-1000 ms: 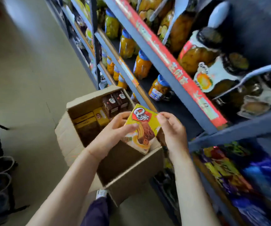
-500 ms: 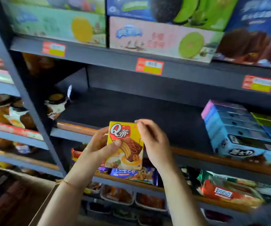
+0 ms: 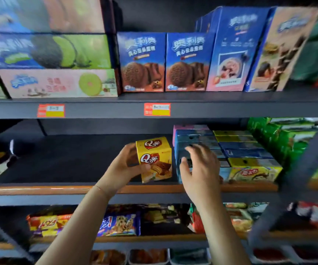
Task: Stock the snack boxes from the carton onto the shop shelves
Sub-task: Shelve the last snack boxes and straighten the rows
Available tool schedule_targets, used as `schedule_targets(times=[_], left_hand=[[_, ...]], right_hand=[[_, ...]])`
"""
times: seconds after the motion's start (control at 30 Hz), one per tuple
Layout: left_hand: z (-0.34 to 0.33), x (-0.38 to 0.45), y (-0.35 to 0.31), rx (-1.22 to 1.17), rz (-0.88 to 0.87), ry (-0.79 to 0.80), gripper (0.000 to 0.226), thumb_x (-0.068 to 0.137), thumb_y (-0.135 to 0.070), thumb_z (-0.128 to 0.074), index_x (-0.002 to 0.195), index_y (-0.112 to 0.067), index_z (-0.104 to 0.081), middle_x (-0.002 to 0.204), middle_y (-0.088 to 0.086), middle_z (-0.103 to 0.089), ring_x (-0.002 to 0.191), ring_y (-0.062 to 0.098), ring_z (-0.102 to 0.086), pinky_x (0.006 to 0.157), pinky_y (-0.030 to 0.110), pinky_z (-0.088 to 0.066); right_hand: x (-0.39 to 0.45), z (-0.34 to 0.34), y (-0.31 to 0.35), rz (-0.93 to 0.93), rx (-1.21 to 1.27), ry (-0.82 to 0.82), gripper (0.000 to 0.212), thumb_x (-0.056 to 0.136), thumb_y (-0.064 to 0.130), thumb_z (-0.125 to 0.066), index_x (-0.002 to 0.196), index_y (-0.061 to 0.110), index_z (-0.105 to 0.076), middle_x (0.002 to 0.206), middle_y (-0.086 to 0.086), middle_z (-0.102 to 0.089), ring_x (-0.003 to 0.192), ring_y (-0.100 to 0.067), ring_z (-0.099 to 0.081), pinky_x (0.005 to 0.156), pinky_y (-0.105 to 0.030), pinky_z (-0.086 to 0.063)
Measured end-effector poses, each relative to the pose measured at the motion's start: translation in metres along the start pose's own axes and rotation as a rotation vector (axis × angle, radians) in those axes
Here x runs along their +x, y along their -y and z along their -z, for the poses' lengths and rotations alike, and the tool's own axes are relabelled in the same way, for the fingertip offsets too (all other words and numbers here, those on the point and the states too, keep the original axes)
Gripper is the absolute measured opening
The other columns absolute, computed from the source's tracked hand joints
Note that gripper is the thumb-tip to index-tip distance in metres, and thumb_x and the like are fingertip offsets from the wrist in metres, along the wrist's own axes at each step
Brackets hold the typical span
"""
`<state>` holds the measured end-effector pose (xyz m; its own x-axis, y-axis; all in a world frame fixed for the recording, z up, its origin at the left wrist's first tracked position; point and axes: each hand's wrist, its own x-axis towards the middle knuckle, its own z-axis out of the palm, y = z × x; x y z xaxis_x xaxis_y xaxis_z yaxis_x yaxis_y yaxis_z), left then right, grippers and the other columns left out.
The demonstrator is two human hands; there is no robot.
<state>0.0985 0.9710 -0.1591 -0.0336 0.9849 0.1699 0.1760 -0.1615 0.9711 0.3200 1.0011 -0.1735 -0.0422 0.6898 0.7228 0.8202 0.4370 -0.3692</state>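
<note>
The left hand (image 3: 124, 167) grips a yellow snack box (image 3: 154, 159) (its front shows a chocolate-coated cake and a red heart logo), thumb across the front face and fingers curled round the left side. The box is at the front of the dark middle shelf (image 3: 58, 159), tilted a little, its lower edge close to the orange lip (image 3: 39, 190); whether it rests on the shelf or is just above it I cannot tell. The right hand (image 3: 200, 167) holds nothing: its fingers are spread and relaxed, just right of the box and apart from it, in front of a stack of blue boxes (image 3: 194, 138). Beside that stack lie yellow and green boxes (image 3: 253, 169). On the shelf above stand blue cookie boxes (image 3: 142, 62), with two red and yellow price tags (image 3: 157, 109) on the shelf edge. Below, packaged snacks (image 3: 119, 224) fill the lower shelf.
</note>
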Motion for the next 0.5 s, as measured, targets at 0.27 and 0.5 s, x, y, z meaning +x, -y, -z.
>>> schedule_targets(times=[0.27,0.5], left_hand=[[-0.009,0.024,0.006,0.118,0.060,0.142,0.064,0.081,0.000,-0.077,0.135,-0.020,-0.050,0.121,0.000,-0.069,0.112,0.018,-0.067,0.091,0.037,-0.058],[-0.020,0.022,0.007,0.153,0.113,0.228,0.063,0.084,-0.005,-0.076,0.134,-0.028,-0.045,0.121,0.000,-0.068,0.109,0.016,-0.068,0.088,0.032,-0.058]], right_hand=[[-0.020,-0.006,-0.024,-0.026,-0.279,0.296,0.080,0.090,0.072,-0.022,0.142,0.017,-0.050,0.154,-0.007,-0.042,0.146,-0.027,-0.032,0.120,-0.054,-0.018],[-0.021,-0.005,-0.025,-0.024,-0.287,0.291,0.079,0.089,0.071,-0.031,0.143,0.016,-0.048,0.155,-0.009,-0.041,0.146,-0.028,-0.031,0.119,-0.056,-0.017]])
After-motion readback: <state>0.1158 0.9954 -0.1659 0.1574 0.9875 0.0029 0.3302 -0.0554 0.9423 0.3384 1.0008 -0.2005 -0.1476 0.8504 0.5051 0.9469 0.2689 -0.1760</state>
